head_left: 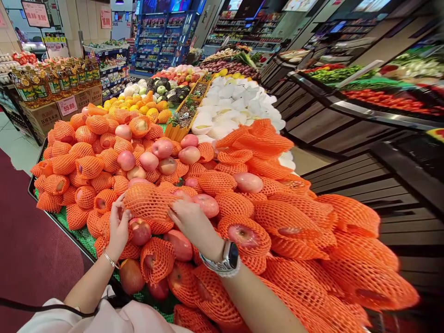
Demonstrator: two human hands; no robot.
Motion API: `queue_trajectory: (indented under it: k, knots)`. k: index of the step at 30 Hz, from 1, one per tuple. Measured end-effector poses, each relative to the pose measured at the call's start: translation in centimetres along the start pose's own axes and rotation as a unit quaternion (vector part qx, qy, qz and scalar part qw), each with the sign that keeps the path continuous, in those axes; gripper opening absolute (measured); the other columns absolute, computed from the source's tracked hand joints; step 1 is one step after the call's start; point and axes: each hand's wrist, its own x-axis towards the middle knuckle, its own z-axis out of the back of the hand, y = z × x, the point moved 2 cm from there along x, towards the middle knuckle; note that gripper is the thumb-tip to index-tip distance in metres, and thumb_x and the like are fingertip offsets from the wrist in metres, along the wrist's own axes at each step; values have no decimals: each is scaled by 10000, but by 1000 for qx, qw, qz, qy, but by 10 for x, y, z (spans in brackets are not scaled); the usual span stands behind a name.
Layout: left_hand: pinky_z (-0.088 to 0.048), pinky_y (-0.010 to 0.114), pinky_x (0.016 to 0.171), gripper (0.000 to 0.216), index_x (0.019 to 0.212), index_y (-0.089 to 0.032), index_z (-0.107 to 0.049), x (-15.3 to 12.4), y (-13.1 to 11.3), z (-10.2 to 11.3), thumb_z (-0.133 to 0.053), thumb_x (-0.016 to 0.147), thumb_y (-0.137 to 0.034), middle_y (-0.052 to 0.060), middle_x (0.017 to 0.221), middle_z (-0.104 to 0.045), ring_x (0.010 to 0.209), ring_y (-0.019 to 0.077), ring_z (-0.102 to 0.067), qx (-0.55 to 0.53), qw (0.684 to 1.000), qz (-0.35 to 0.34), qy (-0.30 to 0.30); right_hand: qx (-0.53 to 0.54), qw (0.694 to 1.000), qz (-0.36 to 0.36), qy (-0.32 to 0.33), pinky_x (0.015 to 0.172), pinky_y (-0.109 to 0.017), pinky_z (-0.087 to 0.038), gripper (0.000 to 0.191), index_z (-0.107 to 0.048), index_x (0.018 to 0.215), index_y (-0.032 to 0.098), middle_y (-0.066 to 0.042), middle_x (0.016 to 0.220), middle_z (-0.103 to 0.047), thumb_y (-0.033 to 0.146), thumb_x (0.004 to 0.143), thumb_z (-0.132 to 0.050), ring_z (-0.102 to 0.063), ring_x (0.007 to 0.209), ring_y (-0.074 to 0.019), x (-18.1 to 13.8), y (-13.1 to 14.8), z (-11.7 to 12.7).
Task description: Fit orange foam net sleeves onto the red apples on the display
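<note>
An orange foam net sleeve (149, 201) is stretched between my two hands above the apple pile. My left hand (120, 224) grips its left end, thumb and fingers closed at the edge. At the other end, the fingers of my right hand (189, 216) are pinched on the mesh, partly hidden by the back of the hand. Whether an apple sits inside this sleeve I cannot tell. Just below it lies a bare red apple (139, 231), and a pink apple (206, 205) rests beside my right hand. A sleeved apple (157, 260) is nearer my body.
Many netted apples (88, 166) cover the stand, whose black edge (65, 225) runs along the left. Loose orange foam nets (256, 143) are heaped at right. White-wrapped fruit (239, 101) and oranges (138, 108) lie behind. Oil bottles (52, 81) stand far left; vegetable bins (350, 106) are right.
</note>
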Motion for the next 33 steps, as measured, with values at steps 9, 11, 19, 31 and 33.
queue_trajectory:
  k: [9,11,19,31,33]
  knots:
    - [-527,366,933,192,853,-227,-497,5,-9,13,-575,920,-390,85,1144,-648,1198,227,-587,24,996,-66,-61,-36,998,52,-4,897,-487,-530,183,-539,905,162,-152,970,-664,75,745,-521,-627,979,-321,1,5,-11]
    - [-491,405,1005,170,854,-228,-487,5,-16,15,-561,937,-357,91,1145,-668,1176,224,-615,54,989,-122,-59,9,998,57,-16,978,-541,-494,274,-542,1025,151,-166,1076,-656,96,758,-526,-595,1092,-340,1,2,-17]
    - [-563,352,875,117,891,-228,-518,6,-17,17,-569,940,-322,73,1048,-708,1017,206,-705,74,979,-182,-63,121,989,72,-33,1043,-537,-462,458,-463,1321,153,-187,1324,-560,257,886,-560,-523,1253,-317,5,8,-24]
    - [-467,359,1027,433,1122,-233,-565,4,-15,1,-735,767,-415,80,1186,-629,1158,227,-604,-85,995,35,45,29,994,66,-80,880,-502,-540,456,-518,1115,152,-152,1065,-646,370,768,-718,-631,1009,-329,2,0,-12]
    - [-476,353,1008,469,1122,-227,-567,3,-14,-2,-747,739,-429,85,1187,-642,1142,235,-610,-113,988,91,53,21,997,61,-50,877,-511,-545,503,-495,1134,150,-155,1076,-630,333,736,-743,-626,1018,-334,1,2,-14]
